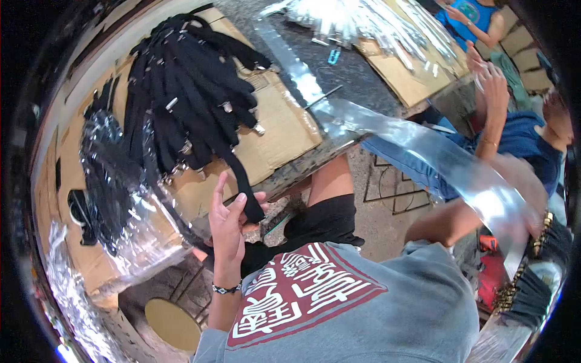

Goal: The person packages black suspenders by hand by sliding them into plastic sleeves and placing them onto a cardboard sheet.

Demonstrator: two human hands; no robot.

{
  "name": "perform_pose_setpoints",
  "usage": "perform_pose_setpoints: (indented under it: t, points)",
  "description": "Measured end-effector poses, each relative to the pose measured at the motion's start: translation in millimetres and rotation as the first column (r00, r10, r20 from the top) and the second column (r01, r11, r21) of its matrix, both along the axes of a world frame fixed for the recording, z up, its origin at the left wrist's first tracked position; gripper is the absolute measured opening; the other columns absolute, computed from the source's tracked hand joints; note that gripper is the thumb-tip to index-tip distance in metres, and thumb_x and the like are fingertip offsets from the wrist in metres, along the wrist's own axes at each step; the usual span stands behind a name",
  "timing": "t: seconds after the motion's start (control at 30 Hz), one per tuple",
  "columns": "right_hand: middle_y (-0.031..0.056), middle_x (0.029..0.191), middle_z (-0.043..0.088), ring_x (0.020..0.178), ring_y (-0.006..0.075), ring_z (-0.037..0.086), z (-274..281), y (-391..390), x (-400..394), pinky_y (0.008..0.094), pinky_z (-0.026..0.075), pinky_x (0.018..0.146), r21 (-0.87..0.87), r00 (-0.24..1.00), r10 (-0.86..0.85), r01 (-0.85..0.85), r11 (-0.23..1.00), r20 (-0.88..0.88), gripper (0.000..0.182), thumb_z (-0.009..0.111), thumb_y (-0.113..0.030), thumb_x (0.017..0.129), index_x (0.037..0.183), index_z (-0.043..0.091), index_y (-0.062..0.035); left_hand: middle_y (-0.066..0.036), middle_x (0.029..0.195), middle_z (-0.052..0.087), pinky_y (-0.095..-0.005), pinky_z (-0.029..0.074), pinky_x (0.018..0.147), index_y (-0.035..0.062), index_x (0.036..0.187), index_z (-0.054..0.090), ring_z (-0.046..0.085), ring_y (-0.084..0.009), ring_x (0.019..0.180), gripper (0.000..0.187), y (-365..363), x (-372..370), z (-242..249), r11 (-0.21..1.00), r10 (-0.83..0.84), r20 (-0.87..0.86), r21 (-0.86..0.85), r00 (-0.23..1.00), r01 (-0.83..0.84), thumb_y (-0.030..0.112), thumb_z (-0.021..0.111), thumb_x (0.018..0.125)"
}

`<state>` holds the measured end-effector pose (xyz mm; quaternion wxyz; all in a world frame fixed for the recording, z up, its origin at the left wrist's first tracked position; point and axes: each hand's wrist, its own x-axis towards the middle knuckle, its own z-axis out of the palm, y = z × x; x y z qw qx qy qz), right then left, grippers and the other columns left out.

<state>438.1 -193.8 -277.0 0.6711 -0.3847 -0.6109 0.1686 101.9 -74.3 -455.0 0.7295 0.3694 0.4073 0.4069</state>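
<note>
My left hand (229, 221) pinches the end of a black fabric strap (242, 178) between thumb and fingers, with its index finger raised. That strap runs back to a large pile of black straps (187, 97) with small metal fittings at their ends. Far to the right, my right hand (525, 184) is blurred by motion and grips a long strip of clear plastic film (417, 142). The strip stretches taut-looking from the table across to that hand. A thin dark bar (325, 97) lies across the film at the table.
Cardboard (287, 130) lies under the straps on the dark table. Plastic-wrapped black straps (109, 157) lie at the left. Shiny clear strips (351, 24) and a blue clip (333, 56) are farther back. Co-workers sit at the right, one person's hand (493, 88) raised. A round stool (172, 323) stands below.
</note>
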Motion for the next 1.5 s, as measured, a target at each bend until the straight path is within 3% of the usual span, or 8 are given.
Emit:
perform_pose_setpoints:
  t: [0.23,0.53,0.77,0.93,1.0,1.1,1.3,1.5]
  points:
    - [0.0091,0.078,0.070,0.068,0.0169,0.067,66.3,-35.5,13.6,0.0299,0.052,0.060,0.193,0.985,-0.154,0.136,0.972,0.079,0.011,0.067,-0.008,0.088,0.094,0.072,0.0003,-0.024,0.117,0.066,-0.0397,0.063,0.086,0.0019,0.149,0.039,0.072,-0.0316,0.100,0.061,0.6,-26.6,6.2,0.981,-0.195,0.217,0.064,0.956,0.185,0.016,0.065,0.096]
    - [0.0059,0.077,0.068,0.067,0.0149,0.065,92.5,-61.7,7.0,0.0292,0.051,0.058,0.196,0.947,-0.295,0.267,0.944,0.128,0.008,0.069,-0.009,0.087,0.090,0.070,-0.0014,-0.018,0.125,0.066,-0.0243,0.058,0.074,0.0062,0.153,0.037,0.072,-0.0233,0.103,0.073,-2.5,-30.3,18.7,0.946,-0.311,0.099,0.121,0.945,0.299,0.000,0.070,0.088]
    - [0.0034,0.076,0.066,0.066,0.0133,0.064,57.6,-57.3,-35.0,0.0287,0.050,0.056,-0.271,0.918,-0.360,0.393,0.879,0.164,0.007,0.070,-0.010,0.086,0.086,0.068,-0.0027,-0.020,0.121,0.069,-0.0312,0.059,0.084,0.0017,0.149,0.044,0.072,-0.0230,0.098,0.056,-5.3,-41.0,-6.0,0.938,-0.334,0.216,-0.022,0.917,0.347,-0.001,0.060,0.095]
    - [0.0022,0.078,0.067,0.068,0.0108,0.064,-97.5,-28.6,-101.6,0.0261,0.051,0.059,-0.969,0.963,0.182,-0.222,0.106,-0.200,0.011,0.070,-0.012,0.092,0.091,0.068,-0.0018,-0.015,0.113,0.071,-0.0311,0.056,0.090,-0.0040,0.130,0.063,0.071,-0.0222,0.100,0.034,-14.0,-39.3,-7.9,0.962,-0.268,0.229,0.011,0.936,0.273,-0.001,0.059,0.096]
    - [0.0028,0.075,0.070,0.066,0.0085,0.060,-144.2,-28.1,-142.1,0.0251,0.047,0.057,-0.967,0.921,0.387,-0.142,0.209,-0.051,0.017,0.067,-0.017,0.097,0.094,0.065,-0.0001,-0.014,0.110,0.071,-0.0312,0.055,0.090,-0.0055,0.124,0.066,0.071,-0.0222,0.100,0.030,-12.3,-41.5,-9.9,0.958,-0.288,0.234,0.055,0.929,0.283,-0.001,0.058,0.096]
    - [0.0070,0.075,0.071,0.060,0.0074,0.063,-121.2,-3.6,-167.6,0.0217,0.046,0.050,-0.882,0.922,0.193,-0.380,0.280,-0.336,0.015,0.063,-0.015,0.100,0.101,0.061,0.0000,-0.012,0.099,0.072,-0.0281,0.055,0.081,-0.0060,0.115,0.069,0.069,-0.0179,0.090,0.025,-12.4,-39.9,-3.3,0.975,-0.219,0.265,0.014,0.939,0.224,0.003,0.056,0.096]
    - [0.0058,0.079,0.072,0.056,0.0039,0.061,-89.3,60.5,-175.9,0.0172,0.042,0.044,-0.738,0.983,0.025,-0.152,0.657,-0.179,0.016,0.063,-0.016,0.101,0.102,0.061,0.0000,-0.006,0.099,0.069,-0.0245,0.050,0.084,-0.0019,0.118,0.068,0.063,-0.0099,0.088,0.029,-2.7,-41.2,24.8,0.969,-0.223,0.095,0.127,0.970,0.210,0.021,0.061,0.102]
    - [0.0017,0.080,0.068,0.067,0.0036,0.062,-106.4,77.3,-194.5,0.0195,0.048,0.054,-0.618,0.936,0.096,-0.298,0.727,-0.339,0.013,0.066,-0.012,0.099,0.101,0.064,0.0009,-0.001,0.097,0.068,-0.0211,0.048,0.074,-0.0026,0.107,0.071,0.060,-0.0053,0.088,0.019,-6.2,-24.7,40.9,0.902,0.172,-0.158,0.421,0.972,-0.091,0.012,0.072,0.095]
